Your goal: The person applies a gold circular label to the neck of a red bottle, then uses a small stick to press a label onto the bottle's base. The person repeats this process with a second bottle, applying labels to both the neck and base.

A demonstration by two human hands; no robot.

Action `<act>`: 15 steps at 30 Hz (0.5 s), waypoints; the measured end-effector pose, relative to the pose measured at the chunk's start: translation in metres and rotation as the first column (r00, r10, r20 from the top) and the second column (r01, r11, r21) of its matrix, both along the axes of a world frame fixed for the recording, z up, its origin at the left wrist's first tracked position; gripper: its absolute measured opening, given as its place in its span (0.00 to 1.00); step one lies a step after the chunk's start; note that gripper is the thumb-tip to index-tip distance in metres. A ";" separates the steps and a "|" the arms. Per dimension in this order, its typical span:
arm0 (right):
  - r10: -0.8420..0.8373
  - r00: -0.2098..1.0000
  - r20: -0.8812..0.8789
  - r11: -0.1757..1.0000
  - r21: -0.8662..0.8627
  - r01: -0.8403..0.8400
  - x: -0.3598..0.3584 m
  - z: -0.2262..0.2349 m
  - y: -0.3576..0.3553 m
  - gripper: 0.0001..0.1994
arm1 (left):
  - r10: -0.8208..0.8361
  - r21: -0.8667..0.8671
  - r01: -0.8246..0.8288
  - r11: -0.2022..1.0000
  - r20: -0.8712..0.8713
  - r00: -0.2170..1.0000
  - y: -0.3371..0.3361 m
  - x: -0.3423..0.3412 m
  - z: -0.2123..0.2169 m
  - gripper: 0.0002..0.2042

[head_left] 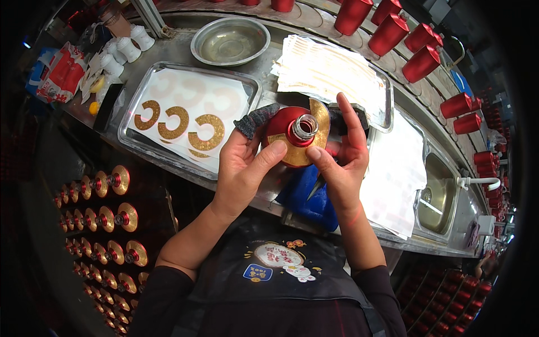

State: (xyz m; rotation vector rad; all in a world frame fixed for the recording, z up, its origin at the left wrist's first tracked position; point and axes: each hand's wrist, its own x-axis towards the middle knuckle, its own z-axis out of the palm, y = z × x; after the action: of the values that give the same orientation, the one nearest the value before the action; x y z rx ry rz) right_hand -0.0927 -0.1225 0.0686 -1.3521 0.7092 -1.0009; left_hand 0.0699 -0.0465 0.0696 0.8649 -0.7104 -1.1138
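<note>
A shiny red bottle is held between my two hands over the counter's front edge, its open threaded mouth facing up at me. A gold C-shaped decal curves around the bottle's shoulder, and its far right end sticks up. My left hand wraps the left side, thumb on the gold at the front; a dark knitted cover sits on one finger. With its thumb on the decal's front right, my right hand grips the other side, one finger raised. The fingers beneath the bottle are hidden.
A metal tray holds a sheet with several gold C-shaped decals. Behind it stands a steel bowl. Paper sheets and a sink lie right. Red bottles line the back; gold-shouldered bottles fill the left. A blue cloth hangs below my hands.
</note>
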 end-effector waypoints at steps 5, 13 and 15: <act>-0.022 0.996 0.088 1.000 0.004 0.021 0.004 -0.001 0.000 0.41 | -0.003 -0.005 0.003 1.000 0.006 1.000 0.000 0.000 -0.004 0.23; -0.001 0.994 0.106 1.000 0.015 -0.001 0.000 0.001 -0.002 0.41 | 0.269 -0.193 -0.195 0.962 0.536 0.800 0.014 -0.005 -0.032 0.33; 0.011 0.999 0.049 1.000 -0.024 -0.010 -0.002 -0.002 -0.003 0.41 | 0.266 -0.237 -0.148 0.960 0.614 0.743 0.021 -0.011 -0.025 0.30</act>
State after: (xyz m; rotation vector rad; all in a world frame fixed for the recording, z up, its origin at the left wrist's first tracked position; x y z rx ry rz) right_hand -0.0949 -0.1256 0.0669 -1.3463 0.6544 -1.0342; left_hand 0.0594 -0.0259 0.0446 1.1582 -1.2266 -0.5185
